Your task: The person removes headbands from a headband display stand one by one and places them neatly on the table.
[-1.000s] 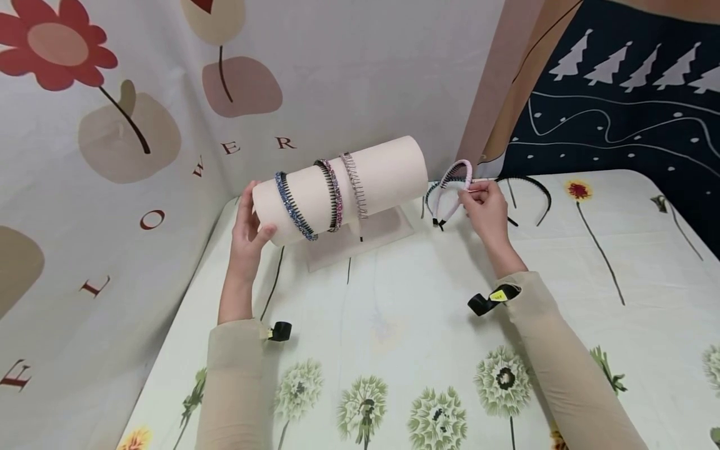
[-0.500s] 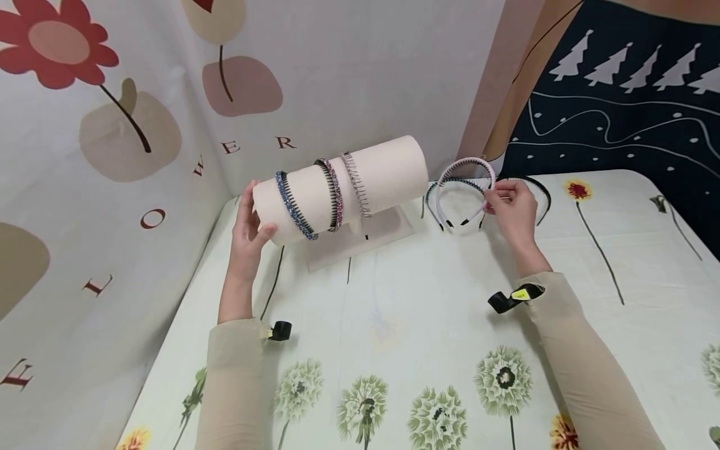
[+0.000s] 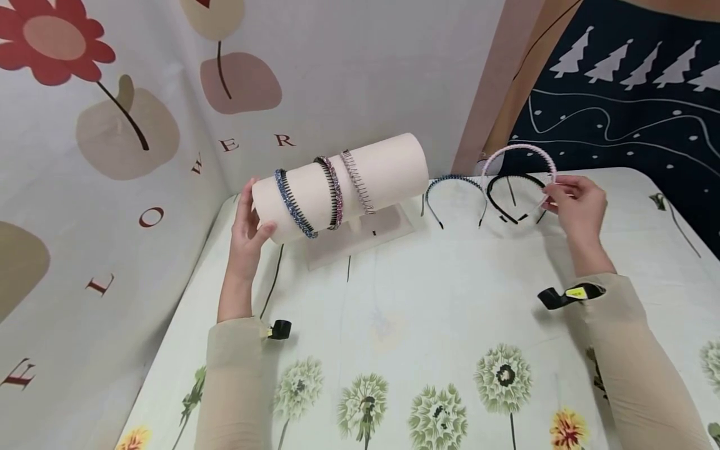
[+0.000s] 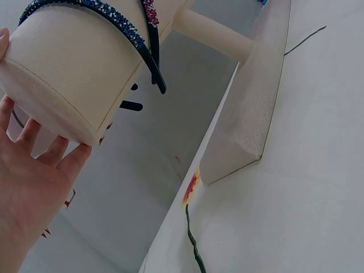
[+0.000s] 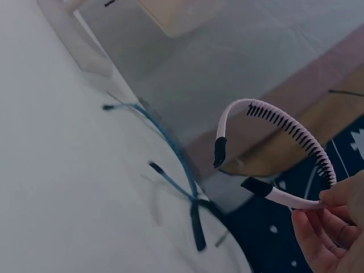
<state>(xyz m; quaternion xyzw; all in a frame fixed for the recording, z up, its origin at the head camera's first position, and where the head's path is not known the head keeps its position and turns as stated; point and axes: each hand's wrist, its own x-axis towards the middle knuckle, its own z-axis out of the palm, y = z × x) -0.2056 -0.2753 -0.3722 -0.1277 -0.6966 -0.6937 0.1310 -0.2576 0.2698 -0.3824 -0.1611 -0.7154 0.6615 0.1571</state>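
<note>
Left hand [image 3: 245, 236] holds the near end of a cream roll [image 3: 312, 194], thumb on the front, fingers round the end. Roll sits tilted above its base [image 3: 342, 251] on the white flowered table [image 3: 439, 300].

Right hand [image 3: 579, 203] pinches a pale pink headband [image 3: 520, 147] by one side, thumb against fingers; both black tips free, little teeth inside. It's held up at the far right of the table; in the head view it overlaps the black headband [image 3: 524, 176] behind it.

Blue headband [image 3: 455, 177] is just left of the black one, between it and the roll.

Three more on the roll, from the left hand's end: blue glitter band [image 3: 289, 203], pink glitter band [image 3: 337, 190], thin pale band [image 3: 357, 181]. Dark tree-print cloth [image 3: 607, 112] hangs beyond the table.
</note>
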